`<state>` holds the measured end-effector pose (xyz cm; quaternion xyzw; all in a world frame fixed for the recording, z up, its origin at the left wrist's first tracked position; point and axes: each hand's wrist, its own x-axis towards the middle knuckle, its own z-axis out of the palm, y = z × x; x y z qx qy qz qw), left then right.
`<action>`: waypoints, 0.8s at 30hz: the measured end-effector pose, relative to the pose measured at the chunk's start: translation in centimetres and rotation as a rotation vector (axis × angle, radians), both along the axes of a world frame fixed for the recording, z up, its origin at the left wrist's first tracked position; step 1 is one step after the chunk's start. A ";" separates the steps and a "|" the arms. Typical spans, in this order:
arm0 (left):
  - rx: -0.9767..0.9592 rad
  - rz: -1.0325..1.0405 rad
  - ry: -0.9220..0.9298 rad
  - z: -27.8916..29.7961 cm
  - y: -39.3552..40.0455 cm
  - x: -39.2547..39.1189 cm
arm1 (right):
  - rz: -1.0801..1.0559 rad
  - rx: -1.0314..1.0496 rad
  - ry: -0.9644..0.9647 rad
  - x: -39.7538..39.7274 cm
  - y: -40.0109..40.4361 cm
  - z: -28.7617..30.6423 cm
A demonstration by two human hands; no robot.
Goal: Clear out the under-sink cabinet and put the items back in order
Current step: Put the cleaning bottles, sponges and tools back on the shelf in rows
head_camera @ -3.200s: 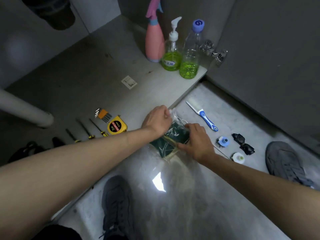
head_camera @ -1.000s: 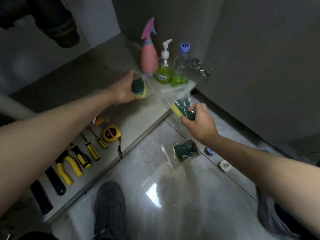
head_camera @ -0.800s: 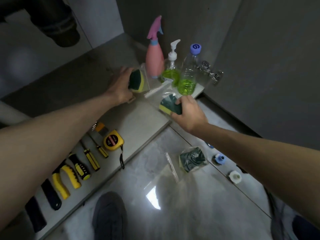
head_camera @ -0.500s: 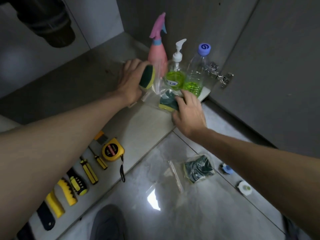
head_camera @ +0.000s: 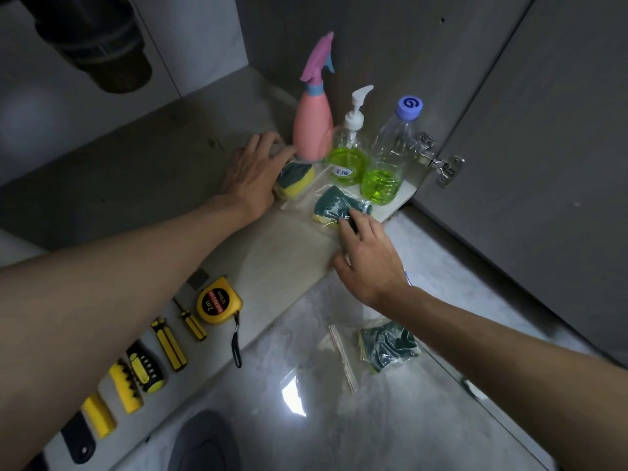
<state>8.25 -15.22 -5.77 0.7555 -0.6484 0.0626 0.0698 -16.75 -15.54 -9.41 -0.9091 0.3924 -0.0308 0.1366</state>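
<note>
Two green-and-yellow sponges in clear bags lie on the cabinet floor (head_camera: 289, 253), in front of the bottles. My left hand (head_camera: 253, 171) rests flat with its fingers spread, and its thumb side touches the left sponge (head_camera: 295, 180). Fingers extended, my right hand (head_camera: 368, 256) touches the near edge of the right sponge (head_camera: 334, 207) with its fingertips. A third bagged sponge (head_camera: 387, 345) lies on the tiled floor outside the cabinet, under my right forearm.
Pink spray bottle (head_camera: 312, 130), pump bottle (head_camera: 348, 158) and purple-capped bottle (head_camera: 387, 164) of green liquid stand at the cabinet's right corner. Tape measure (head_camera: 219, 300) and several yellow-handled tools (head_camera: 170, 345) line the front edge. Drain pipe (head_camera: 102, 45) hangs above left; the open door's hinge (head_camera: 438, 161) is at right.
Both hands carried bagged sponges from the floor into the cabinet and set them down before the bottles. The fingers have now spread off both sponges.
</note>
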 end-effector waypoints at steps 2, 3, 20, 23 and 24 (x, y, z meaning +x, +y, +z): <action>-0.030 -0.034 0.107 -0.1 0.1 0.0 | 0.006 0.001 -0.007 -0.2 -0.1 -0.1; -0.036 -0.019 0.197 -0.3 0.0 -0.1 | 0.008 0.000 -0.015 -0.3 -0.2 -0.2; 0.137 0.073 0.173 -1.0 0.2 -5.7 | -0.164 0.145 -0.284 -8.6 1.0 -2.2; -0.137 -0.271 0.187 0.8 1.5 -9.7 | -0.320 0.221 -0.129 -12.7 0.6 -3.9; -0.180 -0.369 0.254 1.0 2.2 -11.5 | -0.349 0.239 -0.073 -13.8 0.3 -4.4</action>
